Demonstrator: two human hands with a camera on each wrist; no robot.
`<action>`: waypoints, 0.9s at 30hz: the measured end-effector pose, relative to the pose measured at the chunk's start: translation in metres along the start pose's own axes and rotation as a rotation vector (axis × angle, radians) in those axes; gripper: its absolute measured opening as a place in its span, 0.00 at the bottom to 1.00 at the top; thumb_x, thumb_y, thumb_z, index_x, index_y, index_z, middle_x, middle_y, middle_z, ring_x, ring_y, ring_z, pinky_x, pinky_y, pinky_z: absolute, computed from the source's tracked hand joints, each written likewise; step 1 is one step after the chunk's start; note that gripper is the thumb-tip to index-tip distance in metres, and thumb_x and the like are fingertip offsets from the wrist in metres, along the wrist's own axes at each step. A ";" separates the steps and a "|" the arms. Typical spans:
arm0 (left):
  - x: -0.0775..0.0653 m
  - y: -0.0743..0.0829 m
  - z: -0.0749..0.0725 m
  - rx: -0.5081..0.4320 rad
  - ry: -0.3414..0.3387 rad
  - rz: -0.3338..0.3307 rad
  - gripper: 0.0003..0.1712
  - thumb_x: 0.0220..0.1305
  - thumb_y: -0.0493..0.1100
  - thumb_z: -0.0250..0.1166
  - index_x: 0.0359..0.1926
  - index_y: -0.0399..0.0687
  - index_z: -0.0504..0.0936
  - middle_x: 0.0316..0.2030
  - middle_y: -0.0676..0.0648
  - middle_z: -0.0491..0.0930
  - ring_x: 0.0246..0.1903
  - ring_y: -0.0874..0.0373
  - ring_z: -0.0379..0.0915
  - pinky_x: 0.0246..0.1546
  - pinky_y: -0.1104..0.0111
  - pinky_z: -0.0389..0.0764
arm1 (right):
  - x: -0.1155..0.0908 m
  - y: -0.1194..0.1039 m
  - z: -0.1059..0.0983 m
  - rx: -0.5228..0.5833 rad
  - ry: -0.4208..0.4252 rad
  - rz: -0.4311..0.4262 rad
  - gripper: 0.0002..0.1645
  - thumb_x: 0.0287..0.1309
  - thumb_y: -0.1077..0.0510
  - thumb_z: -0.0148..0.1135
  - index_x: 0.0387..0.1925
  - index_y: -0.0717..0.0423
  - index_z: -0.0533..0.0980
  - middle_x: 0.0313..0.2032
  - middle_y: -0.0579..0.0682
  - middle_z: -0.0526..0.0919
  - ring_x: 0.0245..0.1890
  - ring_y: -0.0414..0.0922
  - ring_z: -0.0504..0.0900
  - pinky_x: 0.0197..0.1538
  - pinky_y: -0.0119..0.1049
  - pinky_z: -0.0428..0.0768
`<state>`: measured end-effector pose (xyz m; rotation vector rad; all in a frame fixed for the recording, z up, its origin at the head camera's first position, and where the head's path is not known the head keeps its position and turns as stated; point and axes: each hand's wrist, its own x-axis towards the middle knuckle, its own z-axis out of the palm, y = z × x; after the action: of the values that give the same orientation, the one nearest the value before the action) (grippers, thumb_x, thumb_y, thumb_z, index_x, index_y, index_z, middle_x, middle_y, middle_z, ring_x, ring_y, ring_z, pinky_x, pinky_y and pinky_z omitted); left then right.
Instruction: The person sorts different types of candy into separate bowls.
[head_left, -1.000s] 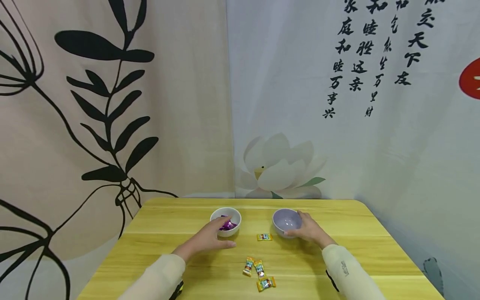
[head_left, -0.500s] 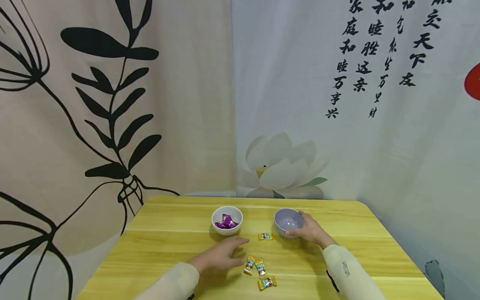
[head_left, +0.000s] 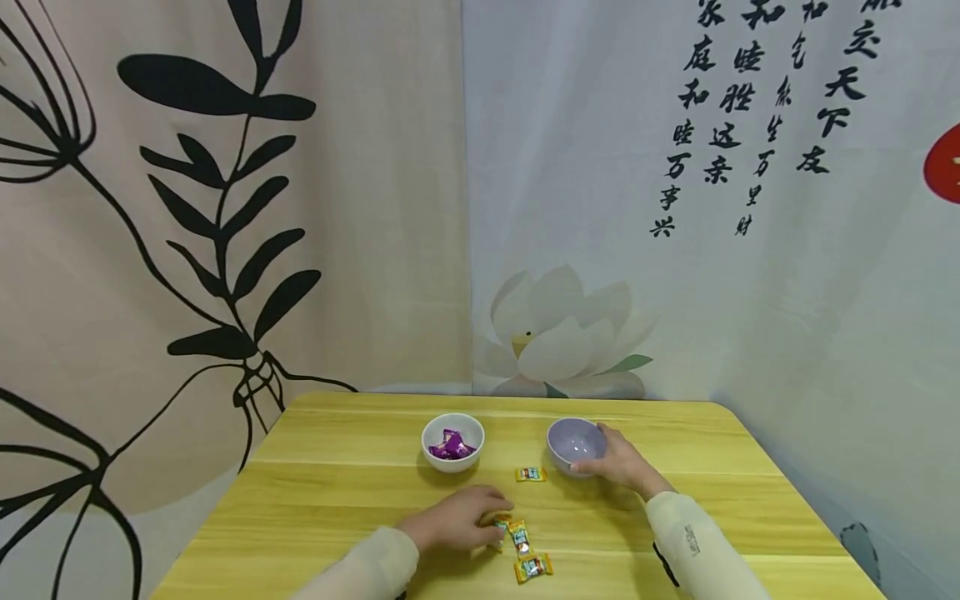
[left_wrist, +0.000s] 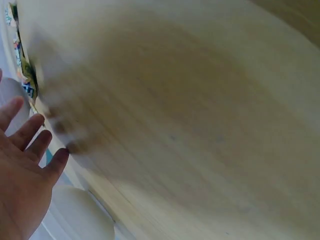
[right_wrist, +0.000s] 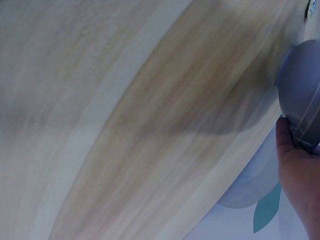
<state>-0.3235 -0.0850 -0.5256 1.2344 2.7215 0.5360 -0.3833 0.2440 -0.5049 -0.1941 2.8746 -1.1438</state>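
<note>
My left hand [head_left: 461, 518] reaches over the leftmost yellow-wrapped candy [head_left: 501, 527], partly covering it, thumb and fingers apart around it. In the left wrist view the fingers of that left hand [left_wrist: 25, 170] look spread and fairly straight. Close by lie two more yellow-wrapped candies, one upright candy [head_left: 519, 538] and one sideways candy [head_left: 533, 568]. My right hand [head_left: 624, 460] grips the right side of a purple bowl [head_left: 570, 442], which looks empty inside. The right wrist view shows the bowl's outer wall [right_wrist: 302, 85] against the hand.
A white bowl [head_left: 433, 457] with purple-wrapped candies [head_left: 452, 446] stands at the table's back left. Another yellow-wrapped candy [head_left: 530, 474] lies between the two bowls. Behind the wooden table [head_left: 360, 442] hangs a printed cloth [head_left: 390, 208].
My left hand has moved from the white bowl toward the front right, down to the yellow-wrapped candies. The right hand keeps its grip on the purple bowl, which stays in place.
</note>
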 end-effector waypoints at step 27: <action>-0.015 -0.006 0.004 0.114 0.097 0.060 0.28 0.60 0.55 0.70 0.58 0.47 0.82 0.51 0.54 0.79 0.53 0.61 0.73 0.58 0.66 0.72 | -0.001 -0.002 0.000 0.021 -0.003 -0.021 0.70 0.43 0.40 0.79 0.72 0.74 0.51 0.68 0.75 0.59 0.64 0.69 0.65 0.62 0.64 0.66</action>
<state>-0.3170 -0.0988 -0.5326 1.3552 2.8389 0.4636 -0.3817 0.2430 -0.5040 -0.2263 2.8633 -1.1755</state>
